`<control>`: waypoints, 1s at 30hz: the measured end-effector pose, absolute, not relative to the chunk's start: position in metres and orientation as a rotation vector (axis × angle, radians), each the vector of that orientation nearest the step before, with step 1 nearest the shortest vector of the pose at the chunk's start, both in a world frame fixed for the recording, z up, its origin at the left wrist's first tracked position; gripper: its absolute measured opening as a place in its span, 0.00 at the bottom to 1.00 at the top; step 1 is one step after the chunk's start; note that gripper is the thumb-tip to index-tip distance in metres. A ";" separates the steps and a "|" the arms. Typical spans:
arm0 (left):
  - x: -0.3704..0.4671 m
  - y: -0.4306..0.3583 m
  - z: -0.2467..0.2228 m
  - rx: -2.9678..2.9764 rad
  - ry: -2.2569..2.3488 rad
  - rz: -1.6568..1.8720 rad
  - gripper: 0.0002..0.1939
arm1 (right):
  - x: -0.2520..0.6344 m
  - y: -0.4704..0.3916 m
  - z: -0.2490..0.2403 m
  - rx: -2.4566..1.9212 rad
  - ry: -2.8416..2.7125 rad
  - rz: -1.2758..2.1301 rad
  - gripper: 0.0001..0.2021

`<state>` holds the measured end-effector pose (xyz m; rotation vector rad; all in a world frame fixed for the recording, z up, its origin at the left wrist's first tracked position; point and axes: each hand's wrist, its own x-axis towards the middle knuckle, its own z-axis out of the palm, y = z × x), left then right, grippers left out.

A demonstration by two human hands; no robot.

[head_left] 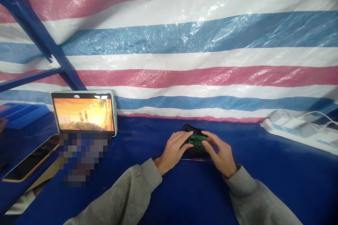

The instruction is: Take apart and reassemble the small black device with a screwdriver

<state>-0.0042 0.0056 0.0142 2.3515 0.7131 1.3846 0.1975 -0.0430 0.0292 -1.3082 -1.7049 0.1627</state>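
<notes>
A small green circuit board [196, 140] is held between my two hands, above the middle of the blue table. My left hand [176, 147] pinches its left edge with thumb and fingers. On the other side, my right hand [219, 150] grips the right edge the same way. Beneath and behind the board lies a black object [188, 127], dark and curved, mostly covered by the hands and board; its kind cannot be made out. A thin screwdriver [194, 160] with a red part lies just in front of it, partly hidden near my right hand.
A tablet [84, 114] playing a cartoon stands at the left. Beside it lie a phone [31, 158] and a blue tray [26, 114]. A white power strip [298, 132] with plugs and a cable sits at the right. Striped sheeting [185, 38] hangs behind the table.
</notes>
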 end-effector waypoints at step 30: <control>-0.006 0.003 0.010 2.334 0.732 1.456 0.17 | 0.196 -0.043 0.031 -1.248 -1.718 0.106 0.15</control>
